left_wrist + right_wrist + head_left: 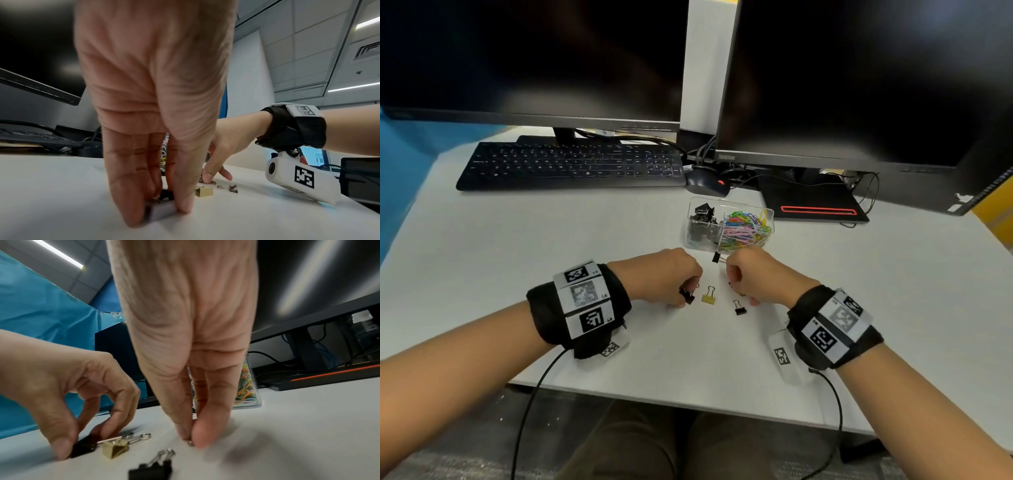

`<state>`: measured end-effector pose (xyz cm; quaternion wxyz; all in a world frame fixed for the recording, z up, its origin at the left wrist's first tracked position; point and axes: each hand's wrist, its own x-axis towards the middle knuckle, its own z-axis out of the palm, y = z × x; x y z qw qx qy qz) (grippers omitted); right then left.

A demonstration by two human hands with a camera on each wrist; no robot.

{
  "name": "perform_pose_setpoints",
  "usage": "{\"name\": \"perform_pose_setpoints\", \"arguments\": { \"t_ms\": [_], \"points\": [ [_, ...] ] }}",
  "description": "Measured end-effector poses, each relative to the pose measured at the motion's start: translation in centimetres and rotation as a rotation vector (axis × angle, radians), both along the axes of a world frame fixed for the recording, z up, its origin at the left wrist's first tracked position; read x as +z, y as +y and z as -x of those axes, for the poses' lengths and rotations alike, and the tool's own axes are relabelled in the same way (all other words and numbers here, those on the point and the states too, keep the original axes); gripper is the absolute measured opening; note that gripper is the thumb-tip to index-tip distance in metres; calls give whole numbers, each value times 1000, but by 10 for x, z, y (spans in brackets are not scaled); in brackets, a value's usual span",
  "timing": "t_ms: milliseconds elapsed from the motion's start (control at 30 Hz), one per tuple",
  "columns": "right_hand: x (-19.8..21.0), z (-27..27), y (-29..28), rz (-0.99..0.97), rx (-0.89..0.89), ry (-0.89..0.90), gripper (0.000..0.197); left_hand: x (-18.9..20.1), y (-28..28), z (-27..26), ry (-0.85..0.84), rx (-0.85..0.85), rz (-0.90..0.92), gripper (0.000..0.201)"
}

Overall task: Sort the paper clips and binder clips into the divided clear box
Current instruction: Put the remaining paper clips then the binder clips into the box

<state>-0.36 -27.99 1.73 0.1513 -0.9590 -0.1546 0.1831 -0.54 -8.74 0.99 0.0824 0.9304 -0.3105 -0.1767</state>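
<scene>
The clear divided box (697, 205) stands on the desk beyond my hands, with black binder clips in its left part and coloured paper clips (748, 226) in its right. Thumb and fingers of my left hand (686, 290) pinch a black binder clip (162, 207) that rests on the desk. My right hand (734, 287) points down and pinches a small dark clip (190, 443), mostly hidden by the fingertips. Between the hands lie a gold binder clip (709, 296) and a black binder clip (739, 308). Another black binder clip (716, 257) lies just in front of the box.
A black keyboard (571, 166) and a mouse (707, 183) lie at the back, under two dark monitors. A black stand with a red stripe (818, 209) sits to the right of the box. The desk's front edge (688, 406) runs close behind my wrists.
</scene>
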Motion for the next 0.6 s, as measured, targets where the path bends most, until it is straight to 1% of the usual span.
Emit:
{"name": "perform_pose_setpoints", "arguments": {
  "t_ms": [100, 200, 300, 367, 467, 500, 533, 600],
  "points": [
    [-2, -2, -1, 28, 4, -17, 15, 0, -1, -1, -26, -2, -21, 7],
    [-3, -2, -2, 3, -20, 41, 13, -2, -1, -2, -45, 2, -36, 9],
    [-2, -2, -1, -37, 9, 22, 17, -3, -2, -1, -74, -1, -56, 8],
    [3, -5, 3, -142, -20, -107, 19, -3, -2, -1, -97, -10, -57, 11],
    [16, -16, 10, -462, -180, -419, 11, -4, -2, -1, -110, -42, -29, 21],
    [21, -20, 13, -528, -223, -516, 10, -3, -2, 0, -108, -56, -27, 23],
    [25, -24, 15, -556, -258, -579, 10, -2, -3, 1, -110, -71, -30, 23],
    [29, -33, 20, -551, -312, -600, 9, -1, -4, 2, -125, -96, -41, 23]
  ]
}}
